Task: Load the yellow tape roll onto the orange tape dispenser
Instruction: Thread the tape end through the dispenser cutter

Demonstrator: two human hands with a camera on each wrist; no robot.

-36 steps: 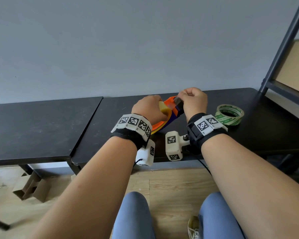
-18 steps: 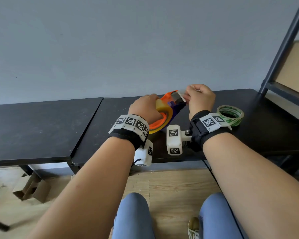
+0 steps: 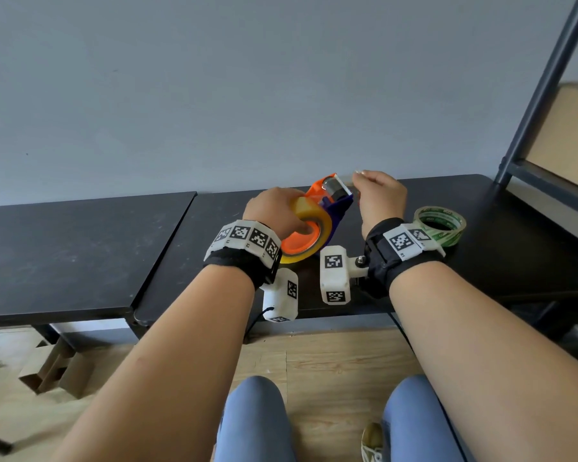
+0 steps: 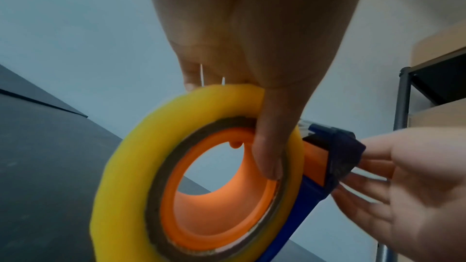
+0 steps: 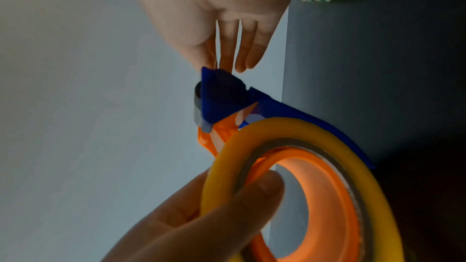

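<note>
Glossy yellow tape roll (image 3: 309,225) with brown cardboard core seated on the orange-and-blue plastic tape dispenser (image 3: 331,201), held above the black table (image 3: 501,248), left hand (image 3: 274,211) gripping roll with thumb through the hub, right hand (image 3: 379,198) pinching the clear tape end by the cutter, green-printed tape roll (image 3: 440,225) lying nearby.

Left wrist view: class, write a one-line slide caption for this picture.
Left hand grips the yellow tape roll seated on the orange tape dispenser, thumb hooked inside, while the right hand works at its blue head.

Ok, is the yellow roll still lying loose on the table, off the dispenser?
No. The yellow tape roll sits around the hub of the orange tape dispenser, gripped by the left hand.
</note>
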